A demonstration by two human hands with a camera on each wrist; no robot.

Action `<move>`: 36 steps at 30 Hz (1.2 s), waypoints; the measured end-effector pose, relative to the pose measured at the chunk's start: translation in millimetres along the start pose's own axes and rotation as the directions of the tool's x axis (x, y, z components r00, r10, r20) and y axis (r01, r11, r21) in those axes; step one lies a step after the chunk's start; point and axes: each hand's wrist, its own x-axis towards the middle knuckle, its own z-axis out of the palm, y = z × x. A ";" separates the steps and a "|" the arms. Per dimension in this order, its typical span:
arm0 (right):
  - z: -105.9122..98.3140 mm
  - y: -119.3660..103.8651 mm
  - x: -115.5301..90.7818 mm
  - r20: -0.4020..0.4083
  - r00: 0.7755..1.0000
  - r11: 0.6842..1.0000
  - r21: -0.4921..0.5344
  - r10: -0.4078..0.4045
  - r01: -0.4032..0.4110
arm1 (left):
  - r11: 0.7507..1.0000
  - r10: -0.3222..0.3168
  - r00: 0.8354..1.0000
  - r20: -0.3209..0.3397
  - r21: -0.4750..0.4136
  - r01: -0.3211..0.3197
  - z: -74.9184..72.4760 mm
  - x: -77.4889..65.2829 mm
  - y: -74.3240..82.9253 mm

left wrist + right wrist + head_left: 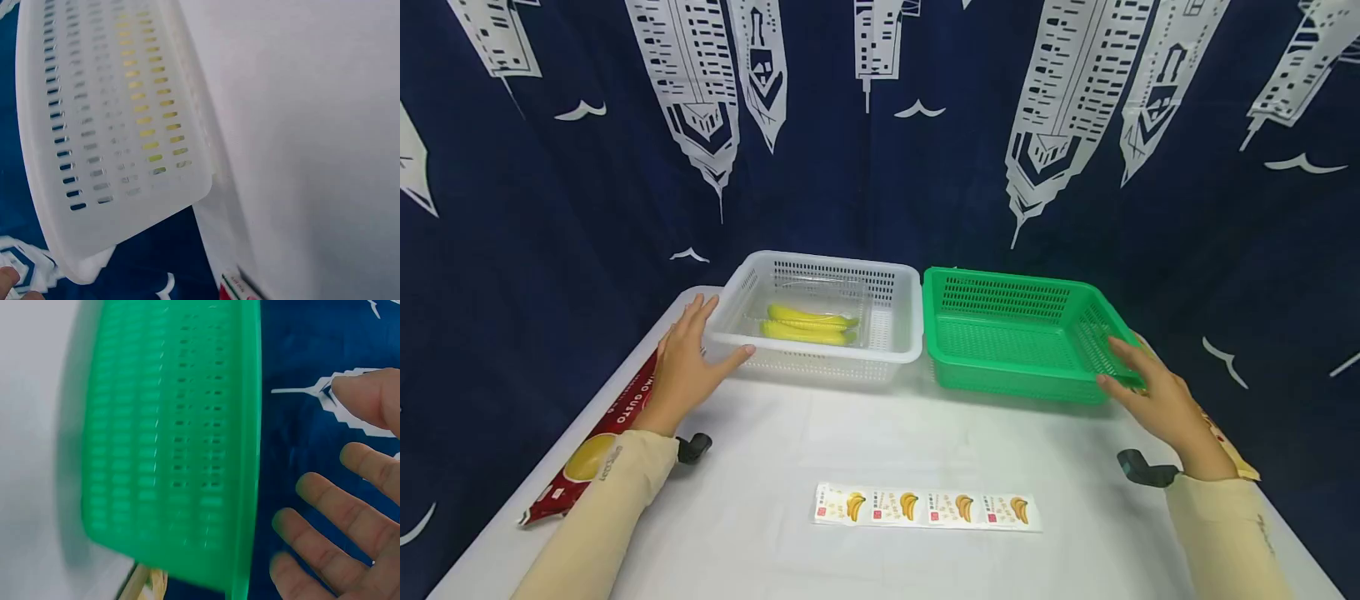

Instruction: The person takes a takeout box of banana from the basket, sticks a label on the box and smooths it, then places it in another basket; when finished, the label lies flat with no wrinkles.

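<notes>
My left hand [688,371] is at the left front corner of a white plastic basket [895,346], thumb and fingers spread and nothing in its grasp. Inside that basket lies a clear plastic container [865,292] with two yellow bananas [805,333]. My right hand [1157,396] is by the right side of a green plastic basket [1022,379], which shows no contents. Its fingers [325,550] are spread and relaxed in the right wrist view, apart from the green wall. Only fingertips [7,278] of the left hand show in the left wrist view, low at the edge.
A strip of banana-print labels [927,507] lies on the white table [925,442] in front of the baskets. At the left edge a red package [568,483] is partly under my left arm. A yellowish package [1240,458] sits behind my right wrist. A dark blue curtain [880,192] hangs behind.
</notes>
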 end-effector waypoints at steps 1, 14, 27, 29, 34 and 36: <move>0.1 -1.3 3.2 -0.004 1.000 1.000 0.022 -0.014 0.014 | 0.999 -0.025 1.000 -0.005 -0.034 0.025 0.7 0.8 -1.2; 9.5 -22.6 56.5 0.076 0.990 0.988 0.107 -0.120 0.112 | 0.874 -0.282 0.956 0.077 -0.389 0.289 14.2 17.9 -15.9; 30.1 -55.1 98.8 0.280 0.951 0.890 0.455 -0.135 -0.008 | 0.726 -0.338 0.929 0.150 -0.586 0.359 39.1 26.1 -29.6; 36.7 -58.5 103.9 0.301 0.943 0.874 0.486 -0.140 -0.025 | 0.709 -0.351 0.923 0.158 -0.599 0.372 40.0 25.6 -28.8; 51.2 -68.4 116.4 0.357 0.927 0.847 0.523 -0.120 -0.091 | 0.671 -0.370 0.910 0.188 -0.624 0.401 41.1 26.9 -29.4; 56.4 -73.2 122.3 0.374 0.921 0.838 0.532 -0.107 -0.119 | 0.661 -0.375 0.908 0.186 -0.634 0.403 41.6 27.0 -30.0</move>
